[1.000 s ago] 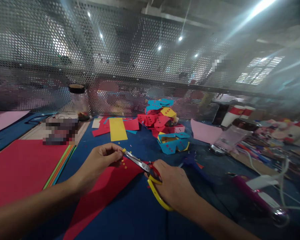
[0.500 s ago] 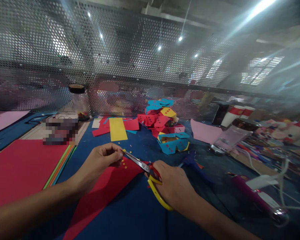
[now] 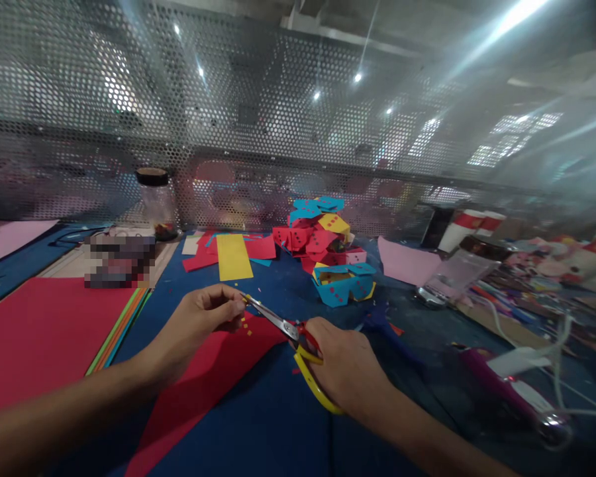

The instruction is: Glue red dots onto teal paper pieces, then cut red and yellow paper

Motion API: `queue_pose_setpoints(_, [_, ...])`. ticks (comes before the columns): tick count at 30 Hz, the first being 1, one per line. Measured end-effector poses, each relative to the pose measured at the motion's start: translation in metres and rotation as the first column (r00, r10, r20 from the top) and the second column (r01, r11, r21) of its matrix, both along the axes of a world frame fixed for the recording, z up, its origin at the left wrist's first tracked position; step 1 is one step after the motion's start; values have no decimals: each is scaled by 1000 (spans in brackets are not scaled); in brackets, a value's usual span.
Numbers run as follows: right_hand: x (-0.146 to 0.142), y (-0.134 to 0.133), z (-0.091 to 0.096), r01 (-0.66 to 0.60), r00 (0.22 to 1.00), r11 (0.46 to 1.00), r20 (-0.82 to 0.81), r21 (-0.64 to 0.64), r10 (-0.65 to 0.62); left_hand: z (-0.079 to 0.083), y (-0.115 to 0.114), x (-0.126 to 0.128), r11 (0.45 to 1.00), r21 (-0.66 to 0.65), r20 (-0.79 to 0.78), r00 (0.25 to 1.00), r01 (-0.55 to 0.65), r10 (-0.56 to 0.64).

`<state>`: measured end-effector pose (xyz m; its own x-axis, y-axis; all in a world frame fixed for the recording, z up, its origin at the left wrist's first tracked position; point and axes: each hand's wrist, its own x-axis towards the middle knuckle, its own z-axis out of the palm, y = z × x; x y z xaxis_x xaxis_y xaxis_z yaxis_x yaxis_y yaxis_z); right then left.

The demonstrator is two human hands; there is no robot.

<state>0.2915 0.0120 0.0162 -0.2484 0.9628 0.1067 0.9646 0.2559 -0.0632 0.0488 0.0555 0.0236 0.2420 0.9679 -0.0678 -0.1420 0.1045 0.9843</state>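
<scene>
My right hand (image 3: pixel 345 368) grips yellow-handled scissors (image 3: pixel 298 344), whose metal blades point up-left toward my left hand. My left hand (image 3: pixel 203 321) pinches a tiny yellow paper strip (image 3: pixel 245 299) right at the blade tips. Small yellow squares (image 3: pixel 248 326) lie scattered on a red paper sheet (image 3: pixel 203 384) under both hands, on the blue table (image 3: pixel 258 437).
A stack of coloured sheets with red on top (image 3: pixel 44 331) lies at left. A yellow strip (image 3: pixel 233 256) and a pile of red, blue and yellow folded paper pieces (image 3: pixel 328 248) sit behind. A clear jar (image 3: pixel 155 199), a pink sheet (image 3: pixel 407 262), a glue gun (image 3: pixel 516 394) and clutter stand right.
Almost nothing has moved; the scissors and both hands stay in place, with the blades working at the tiny yellow strip.
</scene>
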Motion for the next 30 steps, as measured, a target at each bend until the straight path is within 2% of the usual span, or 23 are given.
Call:
queue_pose_setpoints(6, [-1,1,1,15,1000,1000,14,9,-15,-1,1,0,1000,-19,10,1000,-7,8])
queue_pose_setpoints(18, [2,1,-7,-62,996,986,-60,156,72,3,-1,-1,999,-16,48,998,-28,29])
queue_pose_setpoints(24, [1,2,-13,-80,996,983,-21,168,85,0,-1,0,1000,-7,72,997,-9,10])
queue_pose_setpoints(30, [0,-1,-9,-63,997,991,-28,118,67,-1,-1,0,1000,-14,53,999,-4,5])
